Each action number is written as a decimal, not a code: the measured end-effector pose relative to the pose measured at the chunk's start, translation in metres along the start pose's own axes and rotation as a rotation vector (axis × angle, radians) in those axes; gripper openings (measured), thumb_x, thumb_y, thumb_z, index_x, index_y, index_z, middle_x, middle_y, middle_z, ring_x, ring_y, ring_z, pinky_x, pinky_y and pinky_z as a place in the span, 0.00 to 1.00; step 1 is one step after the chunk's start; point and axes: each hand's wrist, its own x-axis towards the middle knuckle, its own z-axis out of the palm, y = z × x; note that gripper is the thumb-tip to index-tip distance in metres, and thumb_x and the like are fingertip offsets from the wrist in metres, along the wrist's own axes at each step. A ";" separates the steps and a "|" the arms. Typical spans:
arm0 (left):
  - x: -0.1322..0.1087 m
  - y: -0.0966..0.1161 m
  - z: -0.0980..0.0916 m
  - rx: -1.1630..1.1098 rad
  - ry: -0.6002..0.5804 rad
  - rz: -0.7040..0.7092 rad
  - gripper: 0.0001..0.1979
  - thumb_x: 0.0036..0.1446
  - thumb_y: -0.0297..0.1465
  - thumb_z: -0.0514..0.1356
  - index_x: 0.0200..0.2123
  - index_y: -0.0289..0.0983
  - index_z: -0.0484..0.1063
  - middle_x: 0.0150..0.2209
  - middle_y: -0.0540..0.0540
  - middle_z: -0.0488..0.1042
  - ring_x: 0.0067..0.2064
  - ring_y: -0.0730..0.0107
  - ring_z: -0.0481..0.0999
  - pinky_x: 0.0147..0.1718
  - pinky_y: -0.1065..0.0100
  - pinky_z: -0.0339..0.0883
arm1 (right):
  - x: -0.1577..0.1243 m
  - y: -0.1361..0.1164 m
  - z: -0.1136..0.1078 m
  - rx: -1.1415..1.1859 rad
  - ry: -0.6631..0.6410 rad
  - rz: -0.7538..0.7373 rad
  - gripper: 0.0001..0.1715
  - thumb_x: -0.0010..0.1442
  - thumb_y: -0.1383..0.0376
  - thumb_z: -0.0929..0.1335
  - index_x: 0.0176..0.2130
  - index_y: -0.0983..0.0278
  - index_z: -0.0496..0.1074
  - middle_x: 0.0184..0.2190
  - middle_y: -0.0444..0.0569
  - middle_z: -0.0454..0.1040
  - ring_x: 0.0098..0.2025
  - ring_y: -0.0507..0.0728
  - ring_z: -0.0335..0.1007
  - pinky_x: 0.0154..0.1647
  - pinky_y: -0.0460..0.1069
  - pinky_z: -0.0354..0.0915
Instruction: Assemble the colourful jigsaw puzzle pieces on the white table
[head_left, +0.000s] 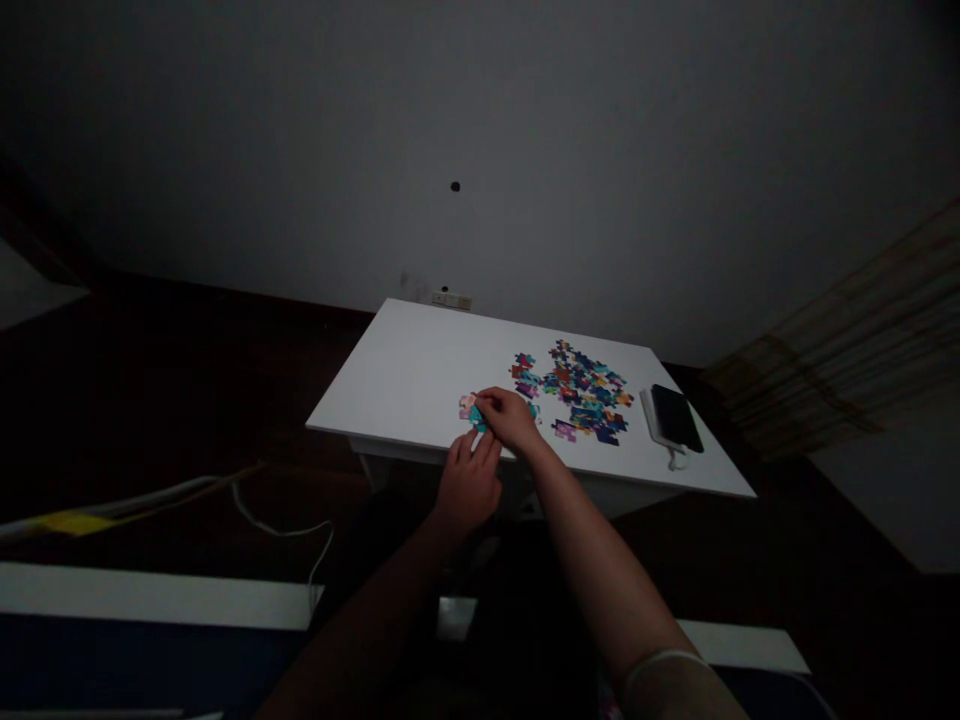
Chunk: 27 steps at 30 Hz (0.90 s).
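Note:
Close to the near edge of the white table [420,370], my right hand [508,418] pinches a teal jigsaw puzzle piece [478,418] with thumb and fingertips. A pale pink puzzle piece [466,404] lies against it on the left. My left hand [470,482] comes in from the front edge, its fingers stretched out flat with the tips at the same pieces. Part of this small group is covered by my hands. Just right of my right hand, another teal piece [534,411] shows partly.
A large pile of mixed puzzle pieces [589,385] spreads over the table's right half, with a smaller cluster [524,374] at its left. Near the right edge lie a black phone-like slab [676,417] and a white object with a cable [658,425]. A wall stands behind the table.

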 end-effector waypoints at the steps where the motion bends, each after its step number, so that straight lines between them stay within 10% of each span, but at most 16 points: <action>1: 0.000 0.000 0.001 -0.001 0.003 -0.002 0.36 0.63 0.31 0.62 0.75 0.37 0.67 0.75 0.39 0.69 0.76 0.42 0.63 0.75 0.42 0.55 | -0.002 -0.004 0.000 -0.011 0.032 -0.018 0.11 0.66 0.57 0.74 0.45 0.56 0.85 0.38 0.47 0.85 0.42 0.62 0.80 0.50 0.55 0.72; 8: 0.000 -0.003 0.002 0.042 0.019 0.010 0.39 0.63 0.30 0.61 0.77 0.38 0.65 0.79 0.42 0.63 0.76 0.42 0.63 0.74 0.42 0.56 | -0.024 -0.017 -0.028 -0.122 0.319 -0.171 0.18 0.73 0.59 0.66 0.52 0.59 0.83 0.50 0.55 0.84 0.53 0.65 0.77 0.60 0.58 0.69; 18: 0.000 -0.005 0.004 0.081 0.036 0.019 0.37 0.64 0.28 0.59 0.77 0.38 0.67 0.79 0.44 0.63 0.75 0.41 0.66 0.73 0.44 0.59 | -0.042 0.046 -0.113 -0.550 0.382 0.108 0.19 0.72 0.61 0.67 0.53 0.63 0.84 0.45 0.59 0.83 0.51 0.68 0.73 0.56 0.59 0.66; 27: 0.001 -0.008 0.009 0.131 0.086 0.030 0.41 0.63 0.27 0.60 0.79 0.44 0.64 0.77 0.43 0.67 0.73 0.40 0.70 0.70 0.42 0.63 | -0.057 0.056 -0.118 -0.534 0.292 -0.026 0.14 0.73 0.60 0.69 0.48 0.61 0.84 0.48 0.56 0.83 0.53 0.67 0.73 0.60 0.59 0.64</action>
